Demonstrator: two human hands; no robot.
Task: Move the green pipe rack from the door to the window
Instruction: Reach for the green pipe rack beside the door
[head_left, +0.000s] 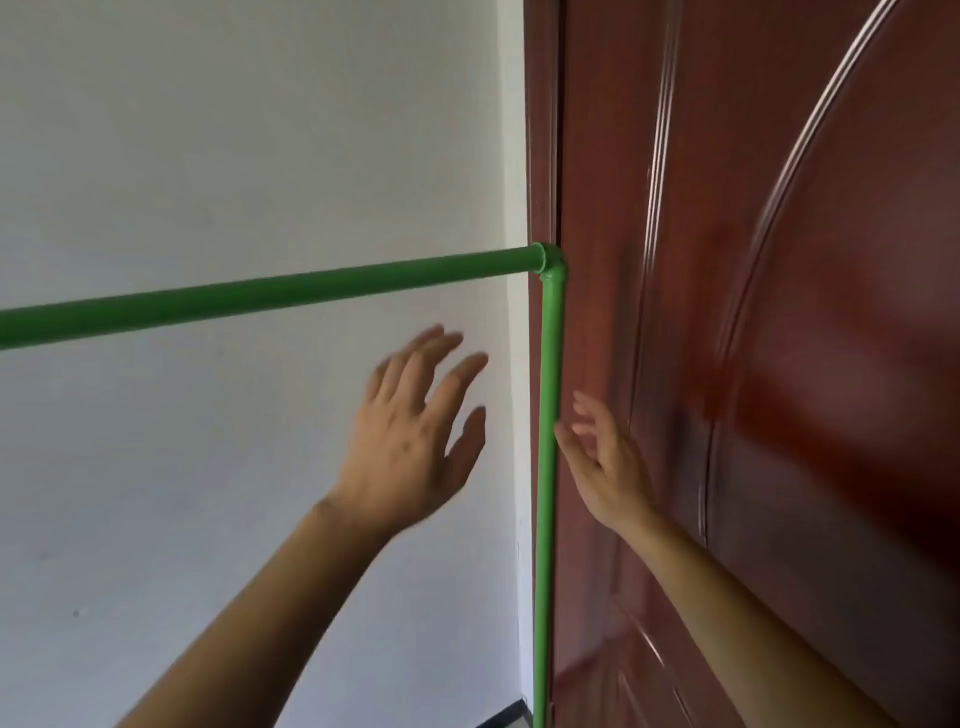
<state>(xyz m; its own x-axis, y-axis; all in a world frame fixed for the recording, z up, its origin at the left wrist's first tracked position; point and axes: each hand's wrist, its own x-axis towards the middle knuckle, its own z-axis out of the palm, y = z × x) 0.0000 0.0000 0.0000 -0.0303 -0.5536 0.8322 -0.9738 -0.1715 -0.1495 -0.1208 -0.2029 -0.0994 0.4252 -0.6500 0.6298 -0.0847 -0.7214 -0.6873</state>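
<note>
The green pipe rack (549, 415) stands against the edge of the reddish-brown door (753, 312). Its top bar runs off to the left and joins an upright post at an elbow. My left hand (415, 441) is raised with fingers spread, left of the post and below the top bar, touching neither. My right hand (602, 462) is open on the post's right side, in front of the door, its fingertips close to the post. Whether it touches the post is unclear. The rack's foot and left end are out of view.
A white wall (234, 156) fills the left half. The door's frame (540, 130) runs down just behind the post. A strip of dark floor or skirting (506, 714) shows at the bottom.
</note>
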